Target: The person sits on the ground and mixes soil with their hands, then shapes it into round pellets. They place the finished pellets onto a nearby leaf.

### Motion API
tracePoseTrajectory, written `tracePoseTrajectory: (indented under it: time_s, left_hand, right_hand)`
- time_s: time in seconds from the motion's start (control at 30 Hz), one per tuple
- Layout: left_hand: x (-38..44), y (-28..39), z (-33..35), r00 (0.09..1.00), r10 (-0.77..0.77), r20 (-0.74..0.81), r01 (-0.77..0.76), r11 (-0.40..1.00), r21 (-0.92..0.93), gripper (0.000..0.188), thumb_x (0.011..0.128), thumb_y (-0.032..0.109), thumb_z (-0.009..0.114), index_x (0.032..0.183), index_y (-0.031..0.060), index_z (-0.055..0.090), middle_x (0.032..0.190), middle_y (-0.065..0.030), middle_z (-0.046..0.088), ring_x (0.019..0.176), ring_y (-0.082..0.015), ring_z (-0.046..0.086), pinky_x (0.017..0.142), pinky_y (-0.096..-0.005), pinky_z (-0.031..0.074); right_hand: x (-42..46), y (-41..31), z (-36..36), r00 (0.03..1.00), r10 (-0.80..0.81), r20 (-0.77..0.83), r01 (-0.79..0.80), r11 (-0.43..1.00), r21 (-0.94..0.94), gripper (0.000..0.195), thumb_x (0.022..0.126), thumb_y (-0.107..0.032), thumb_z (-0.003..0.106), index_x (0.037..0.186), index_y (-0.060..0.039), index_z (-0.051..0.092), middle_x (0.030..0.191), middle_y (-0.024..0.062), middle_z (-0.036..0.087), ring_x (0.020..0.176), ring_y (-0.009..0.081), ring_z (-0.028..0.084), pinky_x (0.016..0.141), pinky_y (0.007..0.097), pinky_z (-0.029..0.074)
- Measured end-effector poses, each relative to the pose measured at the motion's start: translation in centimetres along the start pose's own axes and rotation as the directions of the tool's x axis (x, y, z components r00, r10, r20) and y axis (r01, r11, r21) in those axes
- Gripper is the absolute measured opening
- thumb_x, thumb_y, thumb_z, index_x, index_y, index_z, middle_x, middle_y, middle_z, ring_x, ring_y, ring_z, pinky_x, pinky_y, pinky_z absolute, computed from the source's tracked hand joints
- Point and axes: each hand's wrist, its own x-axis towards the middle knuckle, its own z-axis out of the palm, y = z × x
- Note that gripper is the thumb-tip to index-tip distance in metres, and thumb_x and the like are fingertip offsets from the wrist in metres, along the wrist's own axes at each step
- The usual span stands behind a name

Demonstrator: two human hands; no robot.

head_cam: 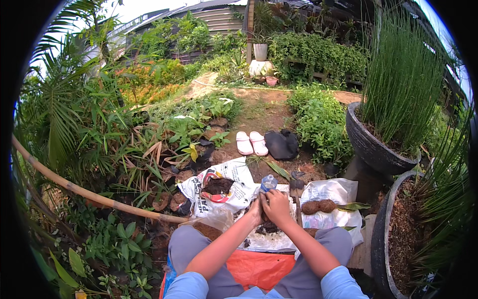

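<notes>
My left hand (pixel 255 211) and my right hand (pixel 276 205) press together around a dark lump of soil, mostly hidden by the fingers. Loose dark soil (pixel 268 227) lies beneath them on a soiled white sheet (pixel 257 241). Just beyond my fingers stands a clear plastic bottle (pixel 269 182). To the right of my right hand, a small trowel (pixel 297 184) has its blade pointing away from me. Two brown fibrous balls (pixel 319 206) rest on a white plastic sack (pixel 330 190), and a green leaf (pixel 353 206) extends from the right one.
An open printed sack of soil (pixel 218 185) lies at left. Pink-white clogs (pixel 244 144) and a black plastic bag (pixel 281 145) sit ahead. Large black planters (pixel 377 149) border the right; a bamboo pole (pixel 101 198) curves along the left. Orange sheeting (pixel 259 267) lies between my legs.
</notes>
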Motion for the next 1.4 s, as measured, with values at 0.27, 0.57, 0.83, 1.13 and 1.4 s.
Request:
tracePoseTrajectory:
  time_s: [0.27,0.57,0.83,1.13,1.4]
  left_hand:
    - [2.3,-0.1,-3.3,0.970,-0.115,0.212,0.180,0.932,-0.315,0.043,0.091,0.048,0.035,0.109,0.0134,0.053,0.105,-0.0070,0.060,0.092,-0.0199,0.059,0.077,-0.0368,0.050]
    - [-0.2,1.0,1.3,0.973,-0.214,0.086,0.215,0.977,0.000,0.055,0.089,0.055,0.032,0.120,0.0121,0.049,0.116,-0.0118,0.054,0.103,-0.0265,0.055,0.088,-0.0444,0.045]
    - [1.6,-0.9,0.0,0.994,0.018,0.111,0.002,0.984,-0.176,0.043,0.092,0.043,0.030,0.105,0.0111,0.056,0.102,-0.0075,0.061,0.090,-0.0204,0.060,0.080,-0.0381,0.049]
    - [0.9,0.0,1.9,1.000,0.004,-0.012,-0.004,0.999,0.041,0.045,0.090,0.051,0.033,0.099,0.0138,0.056,0.093,-0.0031,0.062,0.080,-0.0172,0.061,0.066,-0.0330,0.051]
    - [1.5,0.5,-1.0,0.993,0.004,0.115,0.015,0.986,-0.168,0.038,0.090,0.044,0.038,0.111,0.0149,0.052,0.110,-0.0083,0.056,0.102,-0.0210,0.054,0.091,-0.0389,0.042]
  right_hand:
    - [-0.8,1.8,0.0,0.914,-0.401,-0.058,0.397,0.915,-0.064,0.018,0.075,-0.015,0.061,0.063,-0.0054,0.051,0.067,0.0080,0.052,0.065,0.0261,0.053,0.060,0.0388,0.040]
    - [-0.4,1.8,0.2,0.760,0.638,0.123,-0.547,0.527,0.651,0.019,0.083,-0.014,0.053,0.078,0.0021,0.061,0.077,0.0139,0.061,0.068,0.0305,0.057,0.062,0.0383,0.041]
    - [-0.5,1.2,-0.4,0.990,-0.134,0.049,0.139,0.982,-0.129,0.021,0.083,-0.022,0.054,0.073,-0.0053,0.059,0.072,0.0095,0.056,0.070,0.0278,0.055,0.062,0.0414,0.039]
    - [-0.8,3.3,0.5,0.991,-0.095,-0.095,0.094,0.995,-0.015,0.016,0.078,-0.020,0.058,0.076,-0.0041,0.061,0.073,0.0106,0.059,0.070,0.0274,0.058,0.064,0.0407,0.042]
    - [0.2,0.6,-0.3,0.993,-0.026,-0.115,0.026,1.000,-0.002,0.023,0.081,-0.025,0.055,0.078,-0.0026,0.060,0.077,0.0129,0.059,0.072,0.0297,0.057,0.071,0.0426,0.041]
